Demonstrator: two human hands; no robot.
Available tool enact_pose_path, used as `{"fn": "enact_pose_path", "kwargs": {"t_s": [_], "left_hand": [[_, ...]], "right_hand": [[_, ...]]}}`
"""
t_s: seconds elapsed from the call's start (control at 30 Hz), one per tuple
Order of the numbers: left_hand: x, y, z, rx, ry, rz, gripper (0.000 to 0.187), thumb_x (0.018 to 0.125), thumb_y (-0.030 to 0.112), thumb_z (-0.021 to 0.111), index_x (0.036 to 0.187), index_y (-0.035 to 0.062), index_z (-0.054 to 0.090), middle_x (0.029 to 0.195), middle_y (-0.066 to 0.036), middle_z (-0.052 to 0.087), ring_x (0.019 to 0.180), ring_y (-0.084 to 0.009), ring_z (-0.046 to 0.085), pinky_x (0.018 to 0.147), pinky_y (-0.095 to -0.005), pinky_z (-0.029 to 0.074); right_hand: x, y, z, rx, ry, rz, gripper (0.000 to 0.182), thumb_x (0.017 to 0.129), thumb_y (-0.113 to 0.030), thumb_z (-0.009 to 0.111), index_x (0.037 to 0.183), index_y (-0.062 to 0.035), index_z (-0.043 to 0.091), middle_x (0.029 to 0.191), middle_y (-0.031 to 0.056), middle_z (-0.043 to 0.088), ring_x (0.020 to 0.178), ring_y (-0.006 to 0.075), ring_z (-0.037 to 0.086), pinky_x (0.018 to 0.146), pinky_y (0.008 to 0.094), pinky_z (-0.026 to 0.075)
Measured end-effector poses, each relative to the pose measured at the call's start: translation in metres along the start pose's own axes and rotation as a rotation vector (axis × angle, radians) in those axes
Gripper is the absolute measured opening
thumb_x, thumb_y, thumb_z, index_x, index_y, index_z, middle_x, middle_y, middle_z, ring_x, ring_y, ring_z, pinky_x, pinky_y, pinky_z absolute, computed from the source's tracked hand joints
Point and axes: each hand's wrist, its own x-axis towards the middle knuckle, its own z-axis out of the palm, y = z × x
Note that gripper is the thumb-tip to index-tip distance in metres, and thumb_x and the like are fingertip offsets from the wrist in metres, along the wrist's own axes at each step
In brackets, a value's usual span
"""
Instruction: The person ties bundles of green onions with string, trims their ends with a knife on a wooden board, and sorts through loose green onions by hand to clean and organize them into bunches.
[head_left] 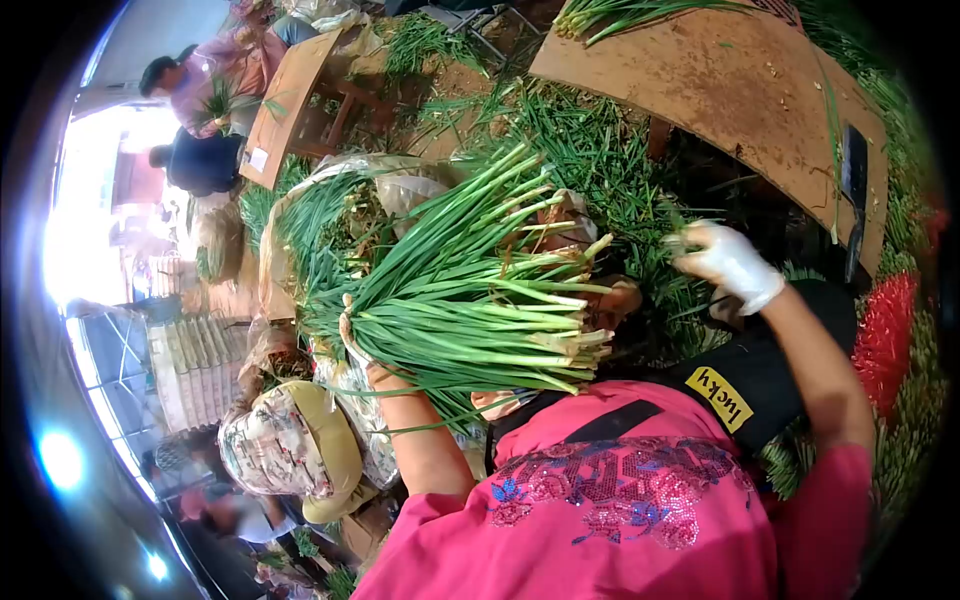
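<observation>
A large fanned bunch of green onions fills the middle of the view, its pale root ends pointing right. My left hand, in a white glove, is closed round the leafy side of the bunch; most of its fingers are behind the leaves. Apart from the bunch on the right, my white-gloved right hand has its fingers curled in. Blurred greenish wisps show at its fingertips, and I cannot tell what it holds. Loose green trimmings lie beyond it.
A wooden board table at upper right carries more green onions and a dark-bladed knife. A clear plastic bag of greens stands behind the bunch. A person in a patterned cap is close on the left; other people are farther off.
</observation>
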Motion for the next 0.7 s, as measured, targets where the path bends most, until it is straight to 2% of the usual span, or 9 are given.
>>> {"fn": "enact_pose_path", "kwargs": {"t_s": [0.07, 0.23, 0.33, 0.43, 0.5, 0.53, 0.6, 0.63, 0.7], "left_hand": [[0.005, -0.013, 0.004, 0.619, 0.059, 0.069, 0.057, 0.09, 0.049, 0.038, 0.14, 0.0211, 0.04, 0.144, -0.002, 0.04, 0.132, -0.0246, 0.036, 0.104, -0.0486, 0.029], [0.003, -0.008, 0.008, 2.148, 0.315, 0.281, 0.058, 0.088, 0.057, 0.035, 0.135, 0.0259, 0.046, 0.138, 0.001, 0.048, 0.131, -0.0239, 0.038, 0.107, -0.0476, 0.023], [-0.009, 0.019, -0.015, 2.225, 0.275, 0.074, 0.053, 0.089, 0.055, 0.036, 0.131, 0.0256, 0.05, 0.135, 0.004, 0.05, 0.128, -0.0191, 0.042, 0.104, -0.0424, 0.029], [0.011, -0.075, 0.085, 3.373, 0.309, -0.597, 0.045, 0.09, 0.045, 0.042, 0.126, 0.0229, 0.055, 0.129, 0.002, 0.055, 0.121, -0.0118, 0.049, 0.101, -0.0324, 0.037], [0.002, -0.064, 0.067, 3.517, 0.018, -0.148, 0.04, 0.091, 0.038, 0.045, 0.123, 0.0189, 0.058, 0.123, 0.0, 0.06, 0.115, -0.0138, 0.054, 0.1, -0.0309, 0.039], [0.004, -0.068, 0.068, 3.376, 0.115, -0.18, 0.039, 0.09, 0.036, 0.047, 0.122, 0.0173, 0.059, 0.123, 0.001, 0.06, 0.114, -0.0146, 0.055, 0.098, -0.0307, 0.04], [0.001, -0.047, 0.041, 3.291, 0.035, 0.016, 0.038, 0.089, 0.033, 0.05, 0.12, 0.0139, 0.06, 0.123, 0.001, 0.06, 0.113, -0.0158, 0.055, 0.098, -0.0298, 0.041], [0.0, -0.047, 0.042, 3.323, -0.017, 0.029, 0.04, 0.091, 0.036, 0.048, 0.123, 0.0137, 0.058, 0.122, 0.0, 0.06, 0.114, -0.0155, 0.055, 0.098, -0.0295, 0.041], [-0.001, -0.049, 0.052, 3.347, -0.101, 0.033, 0.042, 0.092, 0.036, 0.046, 0.125, 0.0119, 0.056, 0.121, -0.002, 0.061, 0.113, -0.0156, 0.056, 0.099, -0.0299, 0.041]], "right_hand": [[0.026, -0.027, 0.059, 0.616, -0.122, 0.138, 0.042, 0.078, -0.02, 0.068, 0.116, -0.0037, 0.058, 0.101, 0.0084, 0.066, 0.083, 0.0167, 0.062, 0.073, 0.0317, 0.05], [0.041, -0.019, 0.141, 0.955, -0.167, -0.003, 0.027, 0.086, -0.028, 0.058, 0.109, -0.0133, 0.064, 0.098, 0.0036, 0.062, 0.08, 0.0136, 0.06, 0.069, 0.0297, 0.049], [0.061, 0.003, 0.072, 1.056, -0.049, 0.173, 0.027, 0.088, -0.034, 0.054, 0.097, -0.0103, 0.066, 0.082, 0.0007, 0.061, 0.071, 0.0133, 0.059, 0.063, 0.0267, 0.048], [0.046, 0.007, 0.054, 0.902, 0.019, 0.189, 0.033, 0.087, -0.032, 0.057, 0.1, -0.0033, 0.063, 0.083, 0.0033, 0.063, 0.073, 0.0143, 0.06, 0.062, 0.0264, 0.048], [0.028, -0.03, 0.069, 0.892, -0.199, 0.244, 0.026, 0.082, -0.021, 0.066, 0.105, -0.0077, 0.066, 0.094, 0.0084, 0.065, 0.085, 0.0206, 0.062, 0.073, 0.0314, 0.051], [0.03, -0.027, 0.085, 0.303, -0.407, -0.008, 0.036, 0.085, -0.023, 0.064, 0.117, -0.0085, 0.059, 0.099, 0.0072, 0.066, 0.083, 0.0214, 0.063, 0.072, 0.0319, 0.051], [0.005, -0.073, 0.103, 1.198, -0.562, 0.404, 0.034, 0.091, -0.03, 0.058, 0.117, -0.0078, 0.059, 0.087, 0.0046, 0.067, 0.061, 0.0097, 0.055, 0.049, 0.0223, 0.042], [0.005, -0.074, 0.113, 1.423, -0.805, 0.276, 0.031, 0.092, -0.031, 0.056, 0.111, -0.007, 0.063, 0.087, 0.0039, 0.067, 0.054, 0.004, 0.048, 0.045, 0.0185, 0.036], [-0.009, -0.078, 0.097, 1.232, -0.806, 0.302, 0.025, 0.092, -0.023, 0.057, 0.105, -0.0024, 0.062, 0.076, 0.0001, 0.062, 0.052, 0.0026, 0.045, 0.045, 0.0158, 0.033]]}}
